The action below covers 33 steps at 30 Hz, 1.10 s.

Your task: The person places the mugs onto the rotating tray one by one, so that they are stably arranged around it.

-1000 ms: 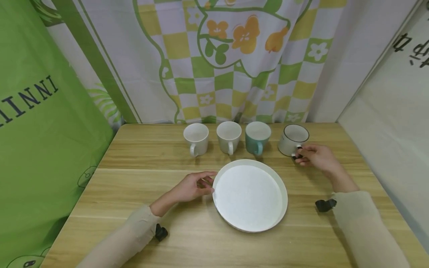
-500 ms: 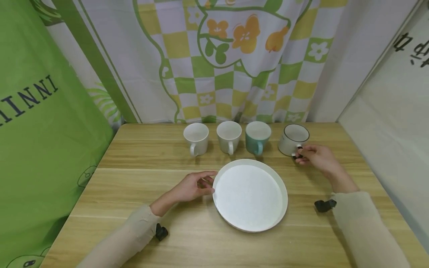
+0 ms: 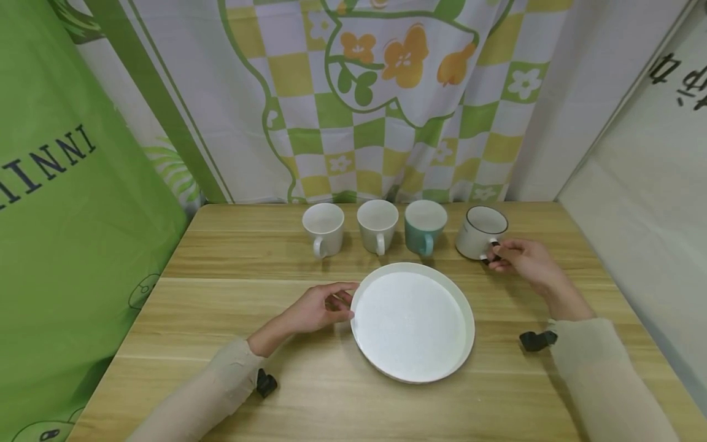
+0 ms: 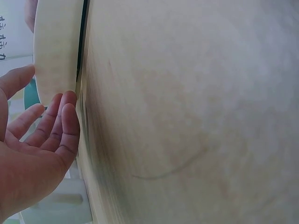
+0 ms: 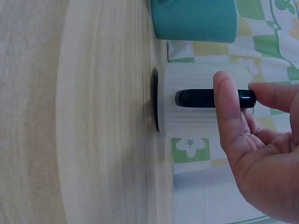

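My right hand (image 3: 527,263) pinches the black handle (image 5: 196,98) of a white mug (image 3: 474,238) with a dark rim, rightmost in the row at the back. The right wrist view shows thumb and fingers on that handle, a dark shadow under the mug's base; whether the base touches the table I cannot tell. A round white tray (image 3: 411,325) lies flat in the middle of the table. At its left edge is my left hand (image 3: 316,309), fingers loosely bent, fingertips against the tray's side wall (image 4: 57,51).
Left of the held mug, a teal cup (image 3: 424,236) and two pale cups, one nearer (image 3: 378,230) and one farther left (image 3: 323,232), stand in a row with handles facing me. A patterned curtain (image 3: 397,135) hangs behind the wooden table (image 3: 221,307).
The dark-rimmed mug has shifted slightly left and towards me, tilting a little, with my right hand on its handle. My left hand and the tray stay put.
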Tool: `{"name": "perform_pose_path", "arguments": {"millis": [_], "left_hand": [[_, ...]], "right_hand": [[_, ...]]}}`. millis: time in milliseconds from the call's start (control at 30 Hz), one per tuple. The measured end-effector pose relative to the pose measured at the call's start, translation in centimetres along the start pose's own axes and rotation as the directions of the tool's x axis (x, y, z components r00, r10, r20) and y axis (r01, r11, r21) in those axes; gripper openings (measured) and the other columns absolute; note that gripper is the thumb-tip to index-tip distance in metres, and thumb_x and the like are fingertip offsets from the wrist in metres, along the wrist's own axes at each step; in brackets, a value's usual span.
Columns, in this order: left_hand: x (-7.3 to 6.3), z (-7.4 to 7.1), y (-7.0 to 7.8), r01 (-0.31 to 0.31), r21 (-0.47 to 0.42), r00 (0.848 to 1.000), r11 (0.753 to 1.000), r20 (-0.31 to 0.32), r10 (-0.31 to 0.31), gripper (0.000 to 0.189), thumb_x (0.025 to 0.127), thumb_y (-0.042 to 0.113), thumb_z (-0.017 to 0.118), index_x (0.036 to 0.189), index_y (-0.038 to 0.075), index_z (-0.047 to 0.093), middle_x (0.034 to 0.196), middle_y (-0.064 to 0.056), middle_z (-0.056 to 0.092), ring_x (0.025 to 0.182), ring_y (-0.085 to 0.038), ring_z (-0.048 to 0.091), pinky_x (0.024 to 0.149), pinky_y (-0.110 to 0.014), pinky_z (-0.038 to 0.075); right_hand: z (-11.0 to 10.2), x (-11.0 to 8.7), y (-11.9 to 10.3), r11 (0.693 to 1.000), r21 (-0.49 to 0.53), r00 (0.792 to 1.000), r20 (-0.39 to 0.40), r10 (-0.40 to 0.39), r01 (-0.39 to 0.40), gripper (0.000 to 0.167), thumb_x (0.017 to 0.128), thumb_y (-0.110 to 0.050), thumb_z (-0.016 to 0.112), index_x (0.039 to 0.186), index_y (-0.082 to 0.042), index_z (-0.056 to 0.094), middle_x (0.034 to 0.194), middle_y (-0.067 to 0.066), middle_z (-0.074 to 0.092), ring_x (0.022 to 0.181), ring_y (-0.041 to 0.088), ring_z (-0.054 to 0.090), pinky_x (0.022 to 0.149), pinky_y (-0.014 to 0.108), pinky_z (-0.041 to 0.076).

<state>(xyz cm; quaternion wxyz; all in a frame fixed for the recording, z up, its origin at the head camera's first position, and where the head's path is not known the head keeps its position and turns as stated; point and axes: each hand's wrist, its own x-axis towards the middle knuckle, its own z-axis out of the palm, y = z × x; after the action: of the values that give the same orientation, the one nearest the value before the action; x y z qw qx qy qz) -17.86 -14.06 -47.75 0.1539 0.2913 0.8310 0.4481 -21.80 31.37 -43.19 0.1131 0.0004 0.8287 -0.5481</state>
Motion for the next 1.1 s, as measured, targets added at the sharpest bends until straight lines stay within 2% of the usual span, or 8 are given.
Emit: {"name": "perform_pose_path", "arguments": {"millis": [233,467,800,1100], "left_hand": [[0.0,0.0,0.0,-0.003,-0.006,1.000,1.000,0.000,0.003,0.058,0.091,0.018,0.075,0.142,0.004,0.053,0.112,-0.015,0.072,0.093,-0.020,0.071,0.082,-0.023,0.057],[0.0,0.0,-0.1,-0.011,-0.007,1.000,1.000,-0.005,0.011,0.057,0.091,0.018,0.075,0.142,0.004,0.053,0.111,-0.016,0.072,0.093,-0.020,0.071,0.081,-0.023,0.057],[0.0,0.0,-0.2,-0.020,-0.007,1.000,1.000,-0.010,0.019,0.058,0.090,0.017,0.075,0.142,0.004,0.053,0.110,-0.015,0.072,0.092,-0.020,0.071,0.080,-0.023,0.057],[-0.1,0.1,-0.3,-0.019,0.000,1.000,1.000,-0.012,0.019,0.058,0.091,0.016,0.075,0.142,0.003,0.052,0.110,-0.016,0.072,0.092,-0.020,0.071,0.080,-0.022,0.057]], "right_hand": [[0.0,-0.3,-0.1,1.000,0.015,1.000,-0.006,-0.012,0.012,0.045,0.107,-0.016,0.044,0.128,0.023,0.045,0.101,0.002,0.068,0.084,0.002,0.069,0.079,0.021,0.059],[0.0,-1.4,-0.6,0.999,0.002,0.999,-0.022,-0.046,0.046,0.041,0.107,-0.011,0.041,0.128,0.025,0.043,0.101,0.005,0.065,0.083,0.001,0.069,0.078,0.022,0.060],[0.0,-3.1,-1.9,0.996,-0.010,0.996,-0.027,-0.089,0.089,0.044,0.107,-0.017,0.045,0.128,0.023,0.043,0.096,-0.008,0.067,0.083,0.002,0.071,0.077,0.023,0.060],[0.3,-4.3,-2.7,0.989,-0.004,0.989,-0.023,-0.149,0.149,0.042,0.106,-0.017,0.048,0.123,0.021,0.046,0.094,-0.009,0.070,0.084,0.007,0.072,0.075,0.023,0.060]]}}
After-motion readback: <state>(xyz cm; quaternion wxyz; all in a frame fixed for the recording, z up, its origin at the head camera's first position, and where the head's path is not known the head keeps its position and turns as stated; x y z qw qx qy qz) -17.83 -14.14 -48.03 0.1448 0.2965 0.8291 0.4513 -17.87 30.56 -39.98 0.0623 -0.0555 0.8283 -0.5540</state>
